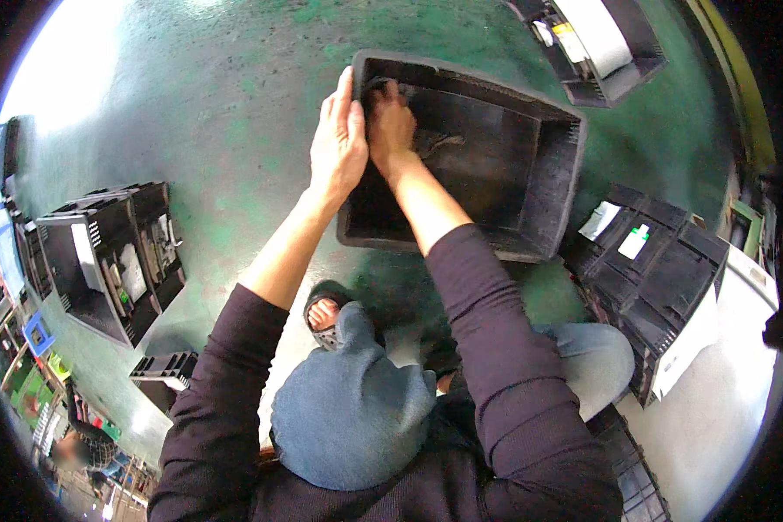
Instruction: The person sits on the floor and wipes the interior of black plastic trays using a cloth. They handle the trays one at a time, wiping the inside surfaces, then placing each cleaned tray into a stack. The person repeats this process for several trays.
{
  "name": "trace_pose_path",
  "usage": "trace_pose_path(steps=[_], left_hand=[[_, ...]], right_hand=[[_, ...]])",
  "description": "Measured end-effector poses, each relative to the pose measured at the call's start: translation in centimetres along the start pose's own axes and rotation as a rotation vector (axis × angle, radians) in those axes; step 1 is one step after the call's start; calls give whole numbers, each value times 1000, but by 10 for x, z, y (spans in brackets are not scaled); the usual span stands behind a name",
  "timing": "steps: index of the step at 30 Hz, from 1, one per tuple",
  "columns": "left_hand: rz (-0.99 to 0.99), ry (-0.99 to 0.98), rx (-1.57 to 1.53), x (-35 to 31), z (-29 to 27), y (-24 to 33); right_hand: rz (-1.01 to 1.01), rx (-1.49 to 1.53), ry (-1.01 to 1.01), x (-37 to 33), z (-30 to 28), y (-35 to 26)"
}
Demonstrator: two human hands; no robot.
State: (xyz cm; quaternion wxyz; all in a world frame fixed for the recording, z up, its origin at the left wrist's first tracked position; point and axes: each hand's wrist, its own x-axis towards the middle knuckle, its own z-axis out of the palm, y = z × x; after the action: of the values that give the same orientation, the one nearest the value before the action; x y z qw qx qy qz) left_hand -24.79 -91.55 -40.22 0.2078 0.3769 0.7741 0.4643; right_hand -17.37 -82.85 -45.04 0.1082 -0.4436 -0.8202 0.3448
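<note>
A black plastic bin (pixel 531 196) stands tilted before me, its open inside facing up toward me. My left hand (pixel 339 143) is closed on the bin's left rim, with its fingers along the outer wall. Reaching inside, my right hand (pixel 393 129) presses its bent fingers into the upper left corner. Something dark and crumpled, perhaps a cloth, shows by those fingertips; the fingers hide most of it. A greyish smear (pixel 439 142) marks the bin's bottom beside my right wrist.
Black crates (pixel 109 261) with papers and parts stand on the green floor (pixel 235 104) at left. Another crate (pixel 622 78) with white sheets is at the far right. Stacked black crates (pixel 644 270) rise by my right knee. A person (pixel 78 448) is at the lower left.
</note>
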Motion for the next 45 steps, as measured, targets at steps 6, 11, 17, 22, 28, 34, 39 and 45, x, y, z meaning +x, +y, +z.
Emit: trace_pose_path(steps=[6, 11, 17, 22, 28, 34, 39, 45], left_hand=[[-16, 32, 42, -2, 3, 1], [42, 9, 112, -2, -4, 3], [41, 59, 81, -2, 7, 5], [-79, 16, 125, -5, 11, 2], [-394, -56, -277, -3, 2, -9], [-485, -74, -844, -6, 2, -27], [-450, -62, -996, -5, 9, -38], [-395, -38, -1038, -4, 17, -45]], right_hand=[[-425, -534, -530, -62, 2, 17], [-493, -402, -647, -76, -46, 64], [140, -742, -39, -70, -138, 114], [-66, -450, -232, -68, -14, 80], [-84, 291, -134, -81, -62, 3], [-419, 53, 61, -164, -33, -47], [-537, -164, 357, -31, -13, -53], [-404, -94, 454, -8, -38, -74]])
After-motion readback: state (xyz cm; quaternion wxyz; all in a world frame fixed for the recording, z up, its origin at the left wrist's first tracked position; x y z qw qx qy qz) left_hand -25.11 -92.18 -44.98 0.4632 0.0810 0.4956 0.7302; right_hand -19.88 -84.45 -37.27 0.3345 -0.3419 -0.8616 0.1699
